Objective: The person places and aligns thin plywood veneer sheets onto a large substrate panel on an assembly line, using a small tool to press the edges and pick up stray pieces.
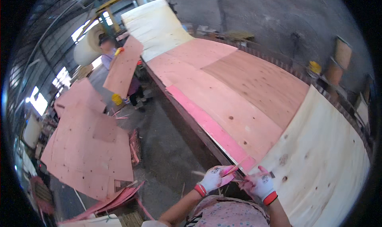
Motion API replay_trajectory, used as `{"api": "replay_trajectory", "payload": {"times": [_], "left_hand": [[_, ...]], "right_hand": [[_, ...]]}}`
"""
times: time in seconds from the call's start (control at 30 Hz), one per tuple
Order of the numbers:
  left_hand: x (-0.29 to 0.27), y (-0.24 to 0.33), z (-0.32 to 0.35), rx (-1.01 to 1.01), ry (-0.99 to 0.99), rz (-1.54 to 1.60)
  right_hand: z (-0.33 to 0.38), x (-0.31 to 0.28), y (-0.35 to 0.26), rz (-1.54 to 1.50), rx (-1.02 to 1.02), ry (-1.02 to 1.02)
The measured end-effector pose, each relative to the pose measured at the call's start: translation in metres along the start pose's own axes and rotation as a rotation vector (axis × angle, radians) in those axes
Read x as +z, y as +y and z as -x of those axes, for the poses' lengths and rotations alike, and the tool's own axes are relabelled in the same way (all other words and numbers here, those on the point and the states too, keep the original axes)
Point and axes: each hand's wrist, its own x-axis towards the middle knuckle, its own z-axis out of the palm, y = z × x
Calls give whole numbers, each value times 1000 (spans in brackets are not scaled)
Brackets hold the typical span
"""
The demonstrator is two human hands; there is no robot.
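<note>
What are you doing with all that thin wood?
A person in white gloves works at a long table covered with thin veneer sheets. The left hand and right hand pinch a narrow pink strip at the near edge, where a pink sheet meets a pale sheet. Farther off, another person lifts a pink sheet beside a stack.

Hidden, cropped and blurred parts around the two gloved hands

Between the left hand (211, 180) and the right hand (260, 184), the pinched end of the thin pink strip (234, 170) is covered by fingers, and a small dark tool beside the right hand is too small to identify, perhaps a blade. Both forearms are cut off by the lower edge. Right of the grip, the pale veneer sheet (326, 163) runs into the dark rim. Far left, a co-worker (107, 57) is blurred, partly hidden behind a held pink sheet (123, 67).
</note>
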Motion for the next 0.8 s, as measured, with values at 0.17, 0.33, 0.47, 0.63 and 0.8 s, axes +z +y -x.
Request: {"api": "replay_trajectory", "payload": {"times": [0.17, 0.33, 0.47, 0.63, 0.8], "left_hand": [[16, 2, 21, 21, -140, -289], [52, 7, 8, 59, 96, -588], [60, -1, -7, -55, 34, -569], [60, -13, -18, -74, 37, -594], [50, -25, -33, 66, 80, -686]], "right_hand": [[-18, -26, 12, -244, 269, 368], [-28, -35, 17, -505, 652, 203], [-22, -16, 20, -1300, 753, 256], [-13, -16, 19, -1266, 779, 309], [-8, 0, -5, -260, 339, 612]]}}
